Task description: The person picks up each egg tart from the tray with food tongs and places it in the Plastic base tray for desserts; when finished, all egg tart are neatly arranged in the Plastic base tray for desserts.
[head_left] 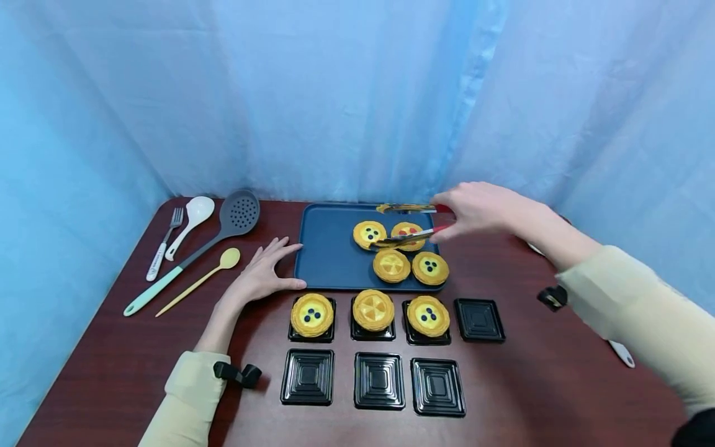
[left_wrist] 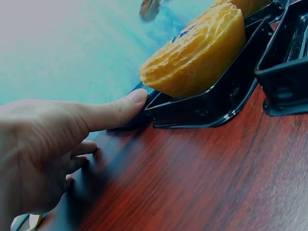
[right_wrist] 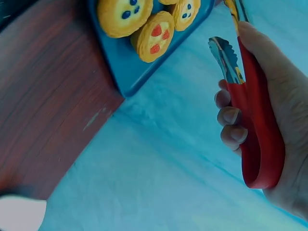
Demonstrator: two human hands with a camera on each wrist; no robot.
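Observation:
My right hand (head_left: 475, 208) grips red-handled metal tongs (right_wrist: 262, 120) above the right part of a blue baking tray (head_left: 329, 248). The tongs' arms stand apart with no tart between them. Beneath them on the tray are a blueberry tart (head_left: 370, 234) and a strawberry tart (head_left: 410, 230); nearer me lie a tart with a yellow wedge pattern (head_left: 391, 266) and another blueberry tart (head_left: 430, 268). My left hand (head_left: 262, 273) is spread at the tray's left edge, its thumb touching the near left corner. In the left wrist view, the thumb points toward a tart in a black holder (left_wrist: 207, 108).
In front of the tray, three tarts sit in black square holders (head_left: 311, 316). Several more black holders (head_left: 380, 380) lie nearby. At left are a fork (head_left: 162, 248), a white ladle (head_left: 195, 214), a grey slotted spoon (head_left: 237, 214) and a yellow spoon (head_left: 223, 261). A curtain (head_left: 335, 99) hangs behind.

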